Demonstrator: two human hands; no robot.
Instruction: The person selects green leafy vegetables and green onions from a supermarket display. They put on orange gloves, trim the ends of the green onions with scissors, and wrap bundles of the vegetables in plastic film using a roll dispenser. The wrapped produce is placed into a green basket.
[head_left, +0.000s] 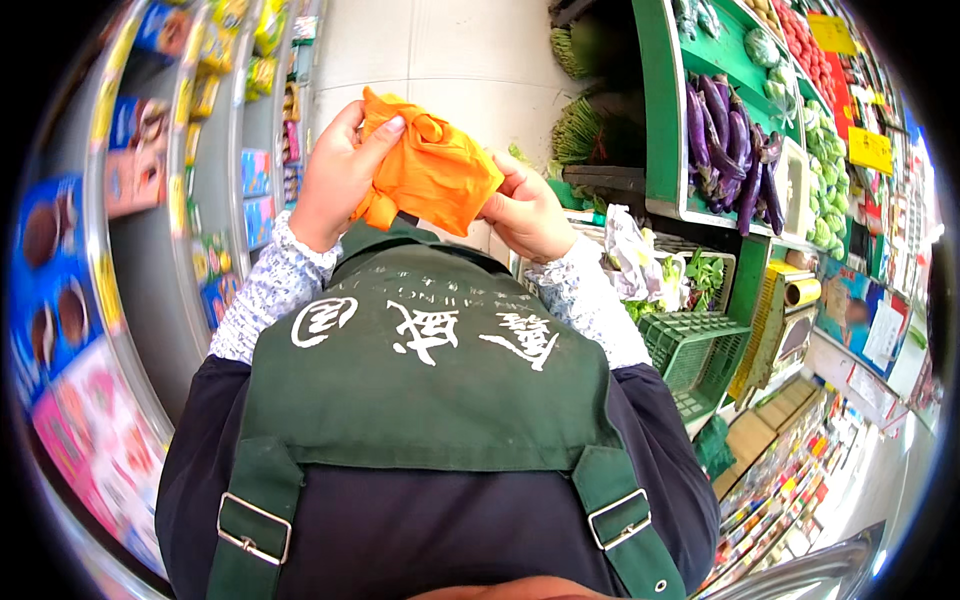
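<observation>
An orange cloth (435, 176), bunched and folded with a knot-like fold near its top, is held up in front of my green apron (435, 405). Its left side is gripped by my left hand (341, 169), the thumb lying on top of the fabric. My right hand (529, 206) pinches the right corner between thumb and fingers. Patterned white sleeve covers reach both wrists. Whether anything is inside the cloth cannot be seen.
Shelves with packaged snacks (139, 150) run along the left. On the right, a green produce stand (664, 112) holds eggplants (724, 142) and green vegetables. A green plastic crate (686, 360) and leafy greens (705, 277) sit below it. Pale floor tiles (442, 45) lie ahead.
</observation>
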